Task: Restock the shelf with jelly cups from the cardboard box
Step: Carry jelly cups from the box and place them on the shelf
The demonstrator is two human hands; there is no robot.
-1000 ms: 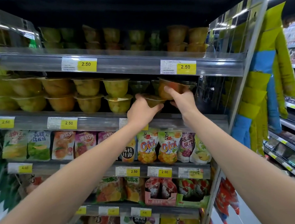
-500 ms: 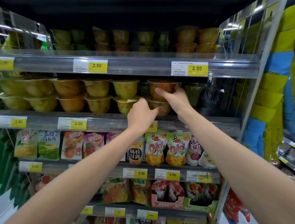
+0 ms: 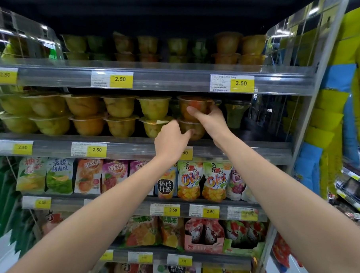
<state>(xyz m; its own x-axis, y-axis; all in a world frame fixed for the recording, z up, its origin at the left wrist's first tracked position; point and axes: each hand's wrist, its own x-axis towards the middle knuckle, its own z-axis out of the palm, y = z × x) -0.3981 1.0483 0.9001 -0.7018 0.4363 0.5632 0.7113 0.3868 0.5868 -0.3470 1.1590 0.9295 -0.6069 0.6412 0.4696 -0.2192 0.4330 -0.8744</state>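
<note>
Hides much of the lower jelly cup (image 3: 193, 130) behind the left hand (image 3: 172, 141), fingers curled round it. Grips the upper orange jelly cup (image 3: 196, 105) in the right hand (image 3: 211, 122), thumb across its front, stacked on the lower one on the middle shelf (image 3: 132, 145). Shows five two-high stacks (image 3: 120, 116) leftward, the far ones blurred.

"2.50" on price tags (image 3: 120, 79), "Cici" on two pouches (image 3: 190, 179), "杨枝甘露" on neighbouring pouch (image 3: 164, 185)
</note>
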